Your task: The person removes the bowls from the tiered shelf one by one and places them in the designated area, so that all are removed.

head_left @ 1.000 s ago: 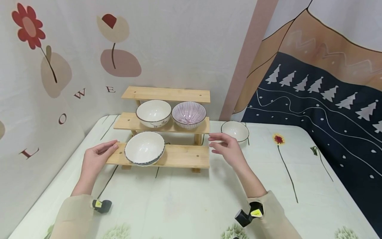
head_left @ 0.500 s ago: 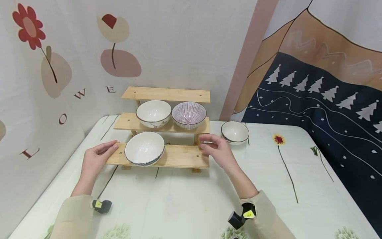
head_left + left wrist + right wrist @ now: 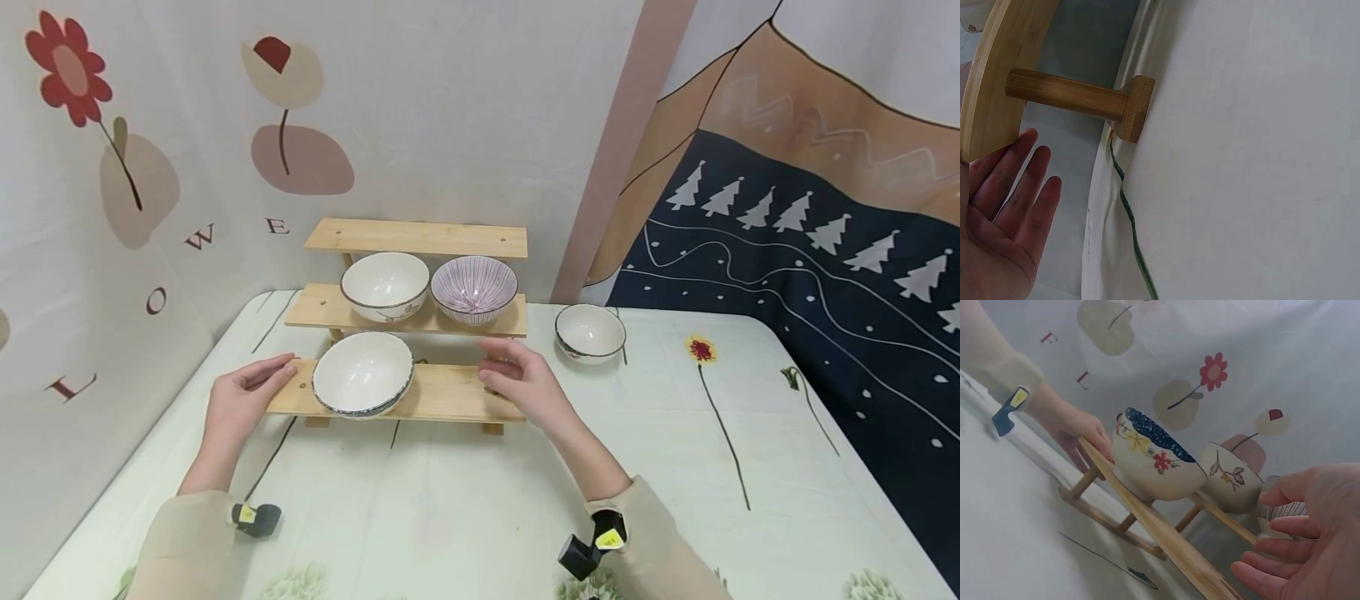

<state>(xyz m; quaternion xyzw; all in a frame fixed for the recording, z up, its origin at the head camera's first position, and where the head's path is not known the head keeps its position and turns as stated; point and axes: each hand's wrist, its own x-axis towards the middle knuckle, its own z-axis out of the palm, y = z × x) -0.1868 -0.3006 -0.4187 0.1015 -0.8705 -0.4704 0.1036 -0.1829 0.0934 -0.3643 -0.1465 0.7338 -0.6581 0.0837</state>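
Note:
A three-tier wooden shelf (image 3: 450, 393) stands on the table. My left hand (image 3: 242, 398) pinches the left end of its lowest board, thumb above and fingers beneath. Beside that hand, a white bowl with a blue speckled rim (image 3: 363, 372) and painted flowers sits on the same board. My right hand (image 3: 522, 385), fingers loosely bent and holding nothing, hovers over the board's right end; in the right wrist view its fingers (image 3: 1288, 547) are spread. The middle board bears a white bowl with a dark rim (image 3: 386, 283) and a purple-striped bowl (image 3: 474, 288).
A smaller white bowl (image 3: 590, 333) stands on the flower-printed tablecloth (image 3: 442, 508), right of the shelf. Printed cloth walls (image 3: 465, 108) rise behind and at both sides. The top board (image 3: 417, 237) of the shelf bears nothing.
My right hand has moved left, from beside the small bowl to over the right end of the lowest board. My left hand and the bowls have stayed in place.

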